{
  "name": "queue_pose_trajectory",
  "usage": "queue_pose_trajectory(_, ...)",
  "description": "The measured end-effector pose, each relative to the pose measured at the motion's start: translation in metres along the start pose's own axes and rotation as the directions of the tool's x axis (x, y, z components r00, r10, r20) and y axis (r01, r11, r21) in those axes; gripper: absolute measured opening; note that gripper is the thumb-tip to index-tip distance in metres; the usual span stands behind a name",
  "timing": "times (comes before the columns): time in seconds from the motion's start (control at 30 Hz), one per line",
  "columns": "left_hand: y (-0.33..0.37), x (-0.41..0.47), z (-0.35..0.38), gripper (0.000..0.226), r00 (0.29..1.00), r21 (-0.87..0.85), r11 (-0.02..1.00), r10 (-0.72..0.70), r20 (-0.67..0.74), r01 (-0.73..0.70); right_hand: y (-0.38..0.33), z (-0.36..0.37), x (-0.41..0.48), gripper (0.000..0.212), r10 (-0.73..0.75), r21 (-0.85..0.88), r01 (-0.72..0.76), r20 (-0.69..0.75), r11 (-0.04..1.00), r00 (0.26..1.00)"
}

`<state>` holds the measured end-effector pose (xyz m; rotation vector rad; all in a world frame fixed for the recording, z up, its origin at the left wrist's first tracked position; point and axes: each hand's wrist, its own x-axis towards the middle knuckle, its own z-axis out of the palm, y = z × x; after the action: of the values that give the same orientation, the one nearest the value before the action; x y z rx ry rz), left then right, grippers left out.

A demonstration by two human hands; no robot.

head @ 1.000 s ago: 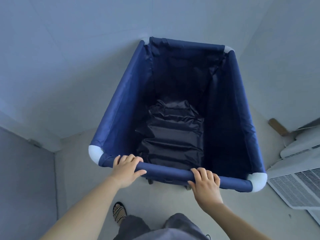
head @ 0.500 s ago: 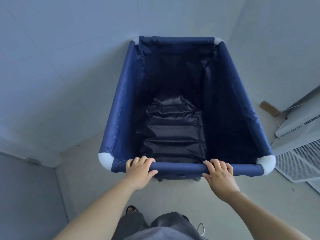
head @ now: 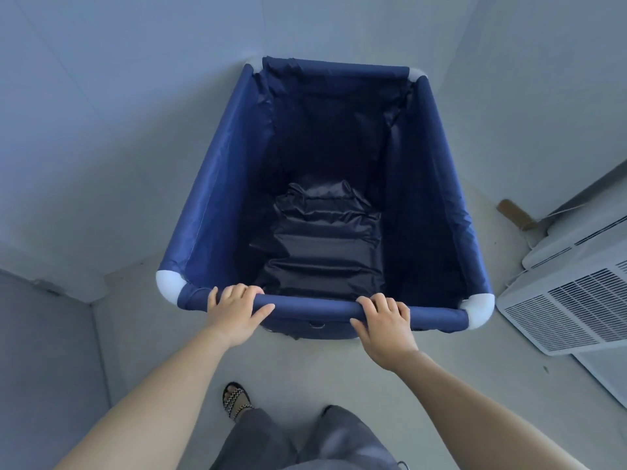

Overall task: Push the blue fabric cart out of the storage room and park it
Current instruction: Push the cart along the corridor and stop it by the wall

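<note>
The blue fabric cart (head: 217, 184) fills the middle of the head view, a deep navy bin with white corner joints. Its far end sits close to the corner where two pale walls meet. Inside lies only crumpled dark lining (head: 322, 245). My left hand (head: 237, 313) grips the near rim bar left of centre, fingers curled over the top. My right hand (head: 385, 325) grips the same bar right of centre. The wheels are hidden under the fabric.
White vented appliance units (head: 570, 300) lie on the floor at the right, close to the cart's near right corner. A brown cardboard piece (head: 512, 213) rests beyond them. A wall runs along the left, with a darker panel (head: 44, 368) at lower left. My sandalled foot (head: 235, 400) stands behind the cart.
The cart has straightened in view and its near rim sits nearer the appliance units than a second ago. Both hands keep the same grip on the bar; my left foot has stepped forward.
</note>
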<state>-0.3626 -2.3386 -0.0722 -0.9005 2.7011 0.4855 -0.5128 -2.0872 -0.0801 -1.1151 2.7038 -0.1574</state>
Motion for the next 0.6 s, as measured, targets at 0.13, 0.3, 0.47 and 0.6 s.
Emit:
queue_pose_trajectory(0.13, 0.005, -0.014, 0.006, 0.042, 1.0, -0.009, 1.0, -0.018, -0.016, 0.018, -0.002, 0.001, -0.007, 0.04, 0.095, 0.14, -0.085, -0.06, 0.986, 0.994)
queue_pose_trajectory(0.3, 0.006, -0.027, 0.009, 0.043, 0.998, -0.011, 1.0, -0.016, 0.065, 0.017, -0.003, 0.006, -0.028, 0.041, 0.097, 0.103, -0.091, -0.062, 0.991, 0.993)
queue_pose_trajectory(0.47, -0.005, -0.039, 0.008, 0.041, 0.991, 0.012, 1.0, 0.021, 0.131, -0.023, -0.016, 0.011, -0.046, 0.043, 0.119, 0.049, -0.115, -0.073, 0.992, 0.99)
queue_pose_trajectory(0.6, -0.023, -0.05, 0.004, 0.036, 0.987, 0.023, 0.997, 0.064, 0.15, -0.068, -0.036, 0.014, -0.057, 0.043, 0.145, 0.032, -0.143, -0.082, 0.989, 0.986)
